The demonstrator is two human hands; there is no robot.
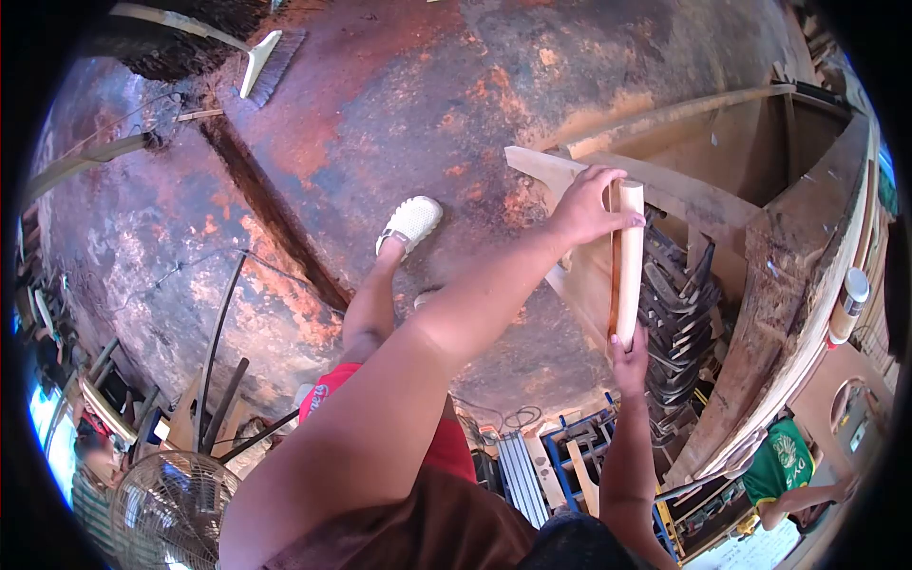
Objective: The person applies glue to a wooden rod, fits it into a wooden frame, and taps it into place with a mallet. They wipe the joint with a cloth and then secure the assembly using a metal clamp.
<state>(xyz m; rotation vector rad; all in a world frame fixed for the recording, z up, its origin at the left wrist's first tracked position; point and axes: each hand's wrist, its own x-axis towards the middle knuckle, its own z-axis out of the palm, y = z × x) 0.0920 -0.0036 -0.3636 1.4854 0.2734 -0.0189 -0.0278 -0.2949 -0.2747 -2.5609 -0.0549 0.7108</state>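
Observation:
A pale curved wooden piece with a reddish-brown strip along one side is held lengthwise between my hands. My left hand grips its far end, thumb on the near face and fingers around the edge. At the near end, my right hand is closed on the wood from below, fingertips at its lower tip. Just beyond the piece hang several dark metal clamps in a row, partly covered by it.
A wooden frame with a thick curved plank stands to the right, a white-lidded container beside it. A person in a green shirt works at lower right. A fan stands lower left; a broom lies on the stained floor.

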